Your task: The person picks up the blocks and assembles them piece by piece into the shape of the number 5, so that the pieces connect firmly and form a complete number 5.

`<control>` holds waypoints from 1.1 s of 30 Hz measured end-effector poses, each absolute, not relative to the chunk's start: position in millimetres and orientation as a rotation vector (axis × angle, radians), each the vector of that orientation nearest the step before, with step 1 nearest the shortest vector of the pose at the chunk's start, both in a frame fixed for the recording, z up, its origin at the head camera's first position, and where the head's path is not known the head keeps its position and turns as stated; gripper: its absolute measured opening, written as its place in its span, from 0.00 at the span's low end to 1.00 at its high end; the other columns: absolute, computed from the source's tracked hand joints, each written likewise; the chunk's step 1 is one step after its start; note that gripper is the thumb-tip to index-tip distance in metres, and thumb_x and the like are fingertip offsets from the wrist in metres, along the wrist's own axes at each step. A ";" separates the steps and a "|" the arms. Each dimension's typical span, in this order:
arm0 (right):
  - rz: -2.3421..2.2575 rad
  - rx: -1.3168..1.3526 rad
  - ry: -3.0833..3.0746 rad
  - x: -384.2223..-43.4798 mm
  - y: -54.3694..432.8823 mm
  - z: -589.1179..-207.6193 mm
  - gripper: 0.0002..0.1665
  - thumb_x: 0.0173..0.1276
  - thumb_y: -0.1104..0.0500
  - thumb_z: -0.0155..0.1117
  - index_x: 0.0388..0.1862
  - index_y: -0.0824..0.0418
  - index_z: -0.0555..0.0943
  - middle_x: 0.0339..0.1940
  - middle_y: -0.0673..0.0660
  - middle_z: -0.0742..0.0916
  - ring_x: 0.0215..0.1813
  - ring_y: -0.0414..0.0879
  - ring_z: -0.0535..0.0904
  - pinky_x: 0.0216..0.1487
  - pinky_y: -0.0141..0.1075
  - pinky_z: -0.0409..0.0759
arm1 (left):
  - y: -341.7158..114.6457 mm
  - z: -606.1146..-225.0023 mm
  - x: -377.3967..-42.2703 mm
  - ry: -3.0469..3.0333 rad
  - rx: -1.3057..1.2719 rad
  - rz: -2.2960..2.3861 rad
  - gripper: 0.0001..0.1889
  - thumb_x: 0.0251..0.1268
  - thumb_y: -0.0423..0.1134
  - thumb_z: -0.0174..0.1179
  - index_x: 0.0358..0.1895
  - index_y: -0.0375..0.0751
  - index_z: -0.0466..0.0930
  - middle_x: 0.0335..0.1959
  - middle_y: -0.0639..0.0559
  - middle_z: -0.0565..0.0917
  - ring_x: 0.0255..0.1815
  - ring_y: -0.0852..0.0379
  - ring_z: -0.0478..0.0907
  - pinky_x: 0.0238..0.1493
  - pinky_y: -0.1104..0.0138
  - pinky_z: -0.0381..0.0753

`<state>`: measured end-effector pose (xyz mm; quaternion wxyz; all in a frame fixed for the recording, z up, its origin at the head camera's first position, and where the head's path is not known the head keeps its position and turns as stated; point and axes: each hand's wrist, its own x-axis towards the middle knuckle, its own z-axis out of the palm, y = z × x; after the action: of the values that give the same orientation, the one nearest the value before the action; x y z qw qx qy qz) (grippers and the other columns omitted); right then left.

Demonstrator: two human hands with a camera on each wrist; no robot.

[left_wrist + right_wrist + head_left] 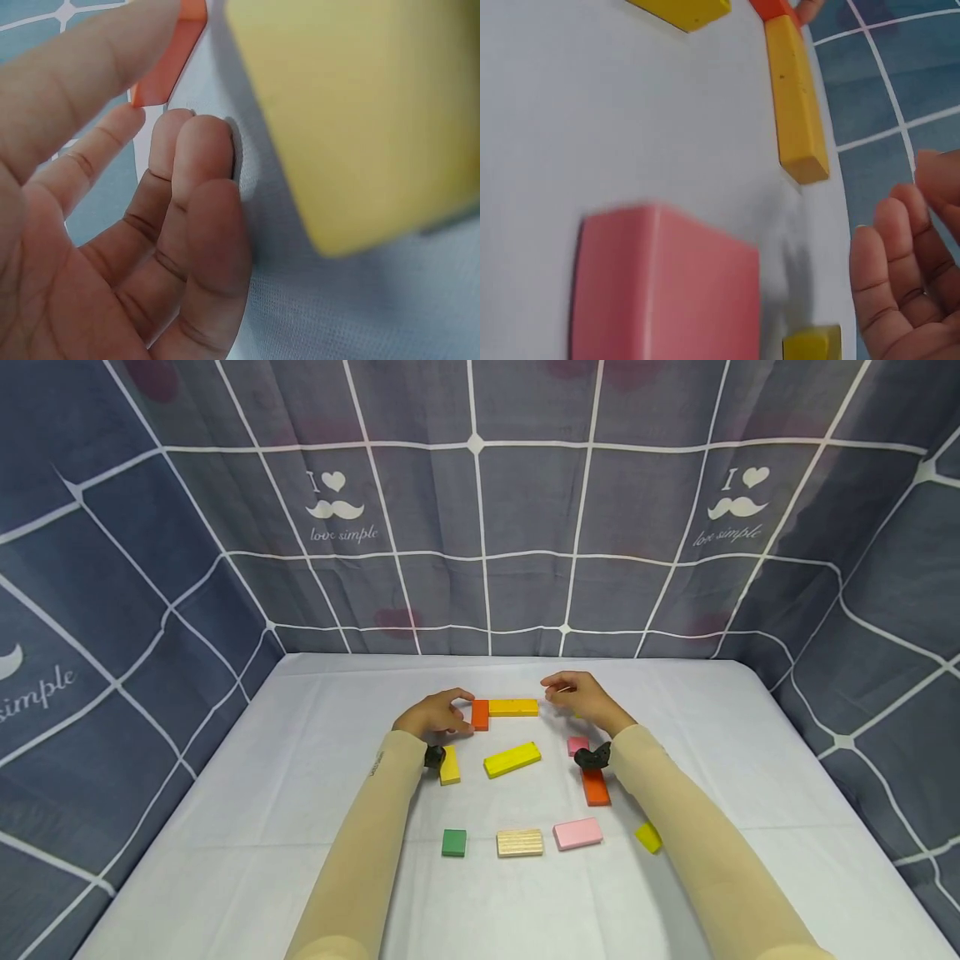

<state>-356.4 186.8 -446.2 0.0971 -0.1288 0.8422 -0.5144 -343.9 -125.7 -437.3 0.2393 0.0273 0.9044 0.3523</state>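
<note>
At the far middle of the table, an orange block lies crosswise against the left end of a long amber-yellow block. My left hand pinches the orange block by its two ends between thumb and index finger; the other fingers curl loosely beside it in the left wrist view. Just past the amber-yellow block's right end, my right hand hovers with loosely bent fingers and holds nothing. The right wrist view shows a gap between that hand and the amber-yellow block.
Nearer lie a bright yellow block, another yellow block by the left wrist, and a small pink block and red-orange block by the right. Closest are green, ridged wooden, light pink and yellow blocks.
</note>
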 end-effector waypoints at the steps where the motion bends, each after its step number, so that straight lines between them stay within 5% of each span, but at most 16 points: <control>1: -1.550 -0.378 2.487 -355.7 189.7 -445.9 0.23 0.80 0.65 0.66 0.69 0.73 0.80 0.55 0.66 0.87 0.53 0.53 0.81 0.51 0.34 0.82 | -125.7 -437.9 -344.4 2.473 0.071 0.968 0.37 0.68 0.41 0.76 0.79 0.54 0.73 0.51 0.45 0.81 0.39 0.52 0.76 0.39 0.65 0.75; 9: -1.594 -0.325 2.496 -350.8 218.1 -445.1 0.24 0.81 0.65 0.64 0.71 0.74 0.78 0.66 0.74 0.83 0.59 0.51 0.81 0.53 0.27 0.81 | -125.5 -435.9 -341.5 2.482 0.085 0.945 0.37 0.69 0.41 0.76 0.80 0.55 0.71 0.57 0.44 0.82 0.44 0.50 0.77 0.47 0.63 0.78; 16: -1.565 -0.298 2.469 -346.3 243.1 -447.1 0.27 0.79 0.69 0.64 0.73 0.75 0.75 0.69 0.76 0.80 0.59 0.52 0.80 0.53 0.33 0.83 | -125.2 -433.7 -337.5 2.489 0.085 0.938 0.37 0.71 0.41 0.74 0.80 0.55 0.71 0.58 0.44 0.82 0.44 0.49 0.77 0.50 0.61 0.79; 24: -1.473 -0.245 2.482 -350.6 254.0 -458.3 0.28 0.76 0.71 0.65 0.72 0.77 0.75 0.57 0.70 0.83 0.48 0.45 0.77 0.46 0.28 0.81 | -125.5 -433.2 -335.9 2.492 0.085 0.948 0.35 0.73 0.41 0.73 0.80 0.55 0.70 0.60 0.43 0.81 0.45 0.48 0.77 0.52 0.59 0.78; 33: -1.387 -0.218 2.553 -354.0 253.8 -464.1 0.26 0.73 0.73 0.66 0.68 0.79 0.77 0.49 0.62 0.84 0.48 0.46 0.76 0.44 0.25 0.77 | -126.2 -434.6 -336.0 2.493 0.073 0.952 0.34 0.74 0.41 0.71 0.80 0.55 0.70 0.59 0.44 0.82 0.47 0.47 0.78 0.52 0.59 0.79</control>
<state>-354.0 253.8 -464.1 0.1139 -0.0744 0.8705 -0.4729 -336.0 -126.2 -434.6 0.2337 0.0266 0.9080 0.3466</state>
